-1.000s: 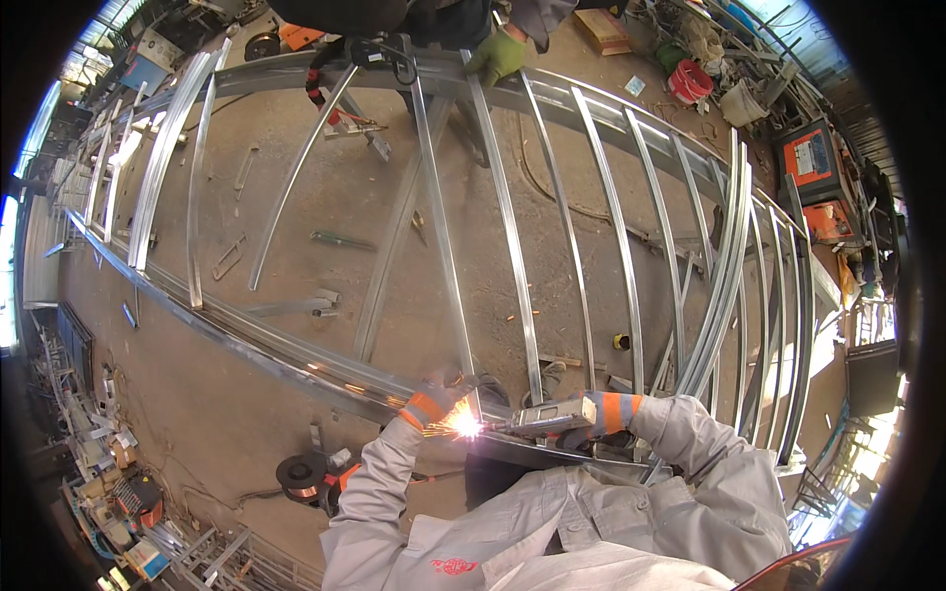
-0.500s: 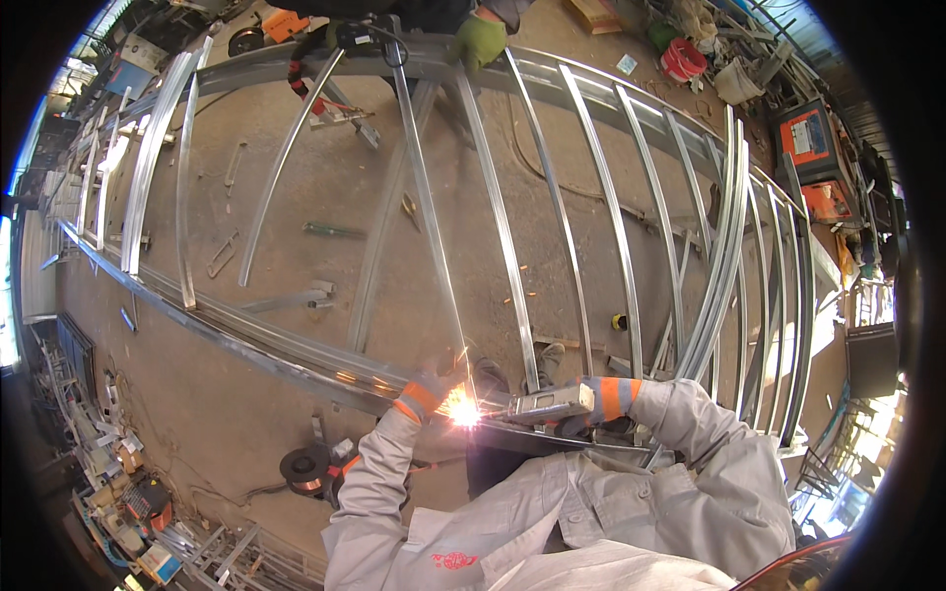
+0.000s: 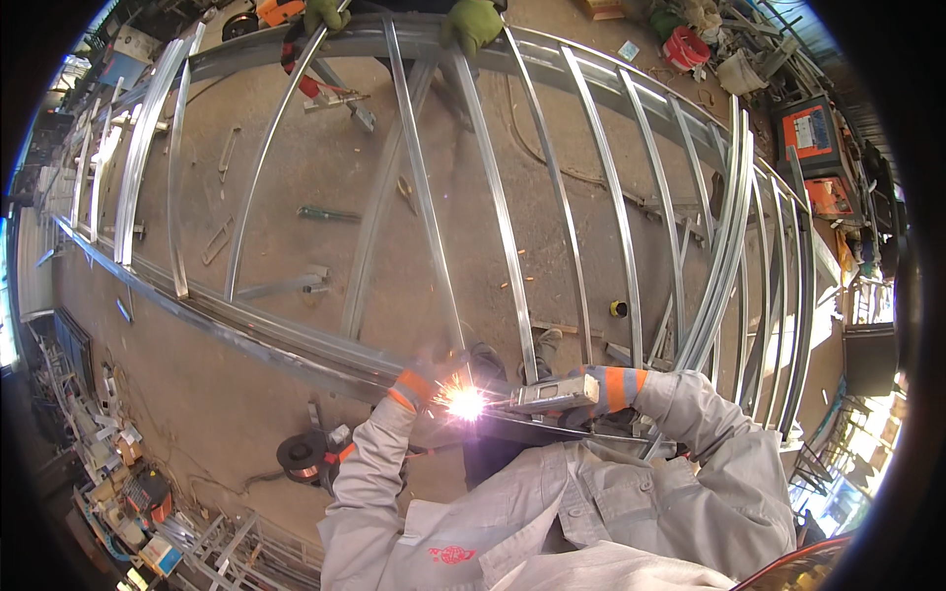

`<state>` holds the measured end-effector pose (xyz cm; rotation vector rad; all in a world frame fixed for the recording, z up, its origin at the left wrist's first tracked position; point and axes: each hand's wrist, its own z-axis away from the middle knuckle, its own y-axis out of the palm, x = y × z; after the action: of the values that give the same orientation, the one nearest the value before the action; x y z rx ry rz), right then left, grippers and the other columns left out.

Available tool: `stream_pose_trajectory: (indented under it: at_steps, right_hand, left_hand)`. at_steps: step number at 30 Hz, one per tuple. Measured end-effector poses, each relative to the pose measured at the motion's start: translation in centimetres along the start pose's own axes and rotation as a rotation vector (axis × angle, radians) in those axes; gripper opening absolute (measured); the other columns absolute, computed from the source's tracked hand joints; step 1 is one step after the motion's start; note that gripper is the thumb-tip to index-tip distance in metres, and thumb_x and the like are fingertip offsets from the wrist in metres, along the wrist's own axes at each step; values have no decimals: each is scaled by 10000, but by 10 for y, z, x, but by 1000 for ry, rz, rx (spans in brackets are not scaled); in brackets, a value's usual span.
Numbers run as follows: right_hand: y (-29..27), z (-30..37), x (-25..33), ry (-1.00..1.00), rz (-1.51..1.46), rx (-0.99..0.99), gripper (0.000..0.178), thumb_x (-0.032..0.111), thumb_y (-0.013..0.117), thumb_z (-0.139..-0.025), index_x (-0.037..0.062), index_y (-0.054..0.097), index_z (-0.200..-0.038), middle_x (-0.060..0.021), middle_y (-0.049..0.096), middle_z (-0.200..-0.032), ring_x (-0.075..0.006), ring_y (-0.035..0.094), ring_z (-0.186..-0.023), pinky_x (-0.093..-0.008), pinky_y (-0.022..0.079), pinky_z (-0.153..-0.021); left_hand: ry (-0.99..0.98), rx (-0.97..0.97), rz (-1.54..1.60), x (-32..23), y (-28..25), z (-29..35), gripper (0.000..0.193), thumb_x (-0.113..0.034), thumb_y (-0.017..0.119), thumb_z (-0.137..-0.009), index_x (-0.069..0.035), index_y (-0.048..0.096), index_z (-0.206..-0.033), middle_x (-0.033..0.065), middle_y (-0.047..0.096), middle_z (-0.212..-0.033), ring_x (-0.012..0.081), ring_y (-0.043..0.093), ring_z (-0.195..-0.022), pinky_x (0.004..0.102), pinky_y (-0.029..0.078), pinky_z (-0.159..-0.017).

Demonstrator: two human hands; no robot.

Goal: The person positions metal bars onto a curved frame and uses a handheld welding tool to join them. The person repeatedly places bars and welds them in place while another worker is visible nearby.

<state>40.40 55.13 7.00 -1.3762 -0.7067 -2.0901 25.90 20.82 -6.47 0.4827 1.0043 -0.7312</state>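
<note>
My right hand (image 3: 601, 389), in a grey glove with an orange band, is wrapped round a boxy grey welding gun (image 3: 554, 396). The gun's tip points left into a bright arc with sparks (image 3: 463, 399). That arc burns where the lower end of a thin metal bar (image 3: 426, 202) meets the near curved rail (image 3: 340, 377). My left hand (image 3: 418, 386), gloved alike, is at that bar's lower end and seems closed on it; glare partly hides the fingers. Across the frame, a co-worker's green-gloved hands (image 3: 473, 25) hold the far ends of bars.
More bars (image 3: 601, 158) span the near and far rails. Loose bars (image 3: 724, 266) lie bundled across the right side. A wire spool (image 3: 304, 458) stands on the floor by my left arm. Inside the frame, a green-handled tool (image 3: 328, 213) and metal offcuts lie on the floor.
The co-worker's second hand now grips a bar at the upper left, and that bar's lower end has shifted left to the near rail. A dark tool at the far rail is gone from sight. Sparks continue.
</note>
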Motion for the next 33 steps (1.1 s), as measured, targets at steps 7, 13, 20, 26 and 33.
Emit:
stream_pose_trajectory:
  at_steps: [7, 13, 20, 26, 33]
  right_hand:
    - [0, 4, 1, 58, -72, 3, 425, 203, 809, -871, 80, 686, -1258, -64, 733, -1172, -179, 672, -1006, -337, 515, -891]
    - [0, 9, 10, 80, 68, -5, 425, 196, 814, -862, 92, 685, -1254, -53, 730, -1157, -162, 663, -1000, -332, 532, -864]
    - [-7, 40, 27, 58, 359, -50, 521, 150, 807, -831, 90, 639, -1319, -124, 705, -1175, -209, 666, -1026, -343, 537, -874]
    - [-15, 75, 26, -24, 314, -240, 473, 136, 785, -815, 39, 655, -1259, -163, 697, -1161, -277, 678, -1023, -357, 533, -896]
    - [-10, 82, 46, 60, 62, -375, 487, 92, 829, -816, 35, 655, -1267, -121, 698, -1177, -213, 660, -1042, -346, 528, -892]
  left_hand:
    - [-184, -71, -317, 19, -5, -3, 283, -261, 750, -941, -12, 671, -1050, 23, 673, -895, 104, 575, -819, 304, 496, -713]
    - [-215, -91, -85, 19, 0, -4, 265, -234, 755, -931, -17, 670, -1058, 16, 673, -871, 94, 608, -723, 279, 509, -608]
    - [10, -147, -789, -35, -18, 22, 469, -274, 815, -859, -32, 643, -1222, 136, 710, -1173, 258, 690, -1039, 368, 566, -862]
    - [148, -695, -530, -90, -30, 100, 296, -190, 673, -980, 26, 672, -1182, 113, 730, -984, 168, 688, -880, 294, 561, -770]
    - [5, -799, -44, -114, -37, 150, 262, -157, 575, -1031, 57, 647, -1164, 149, 713, -967, 211, 686, -805, 341, 576, -716]
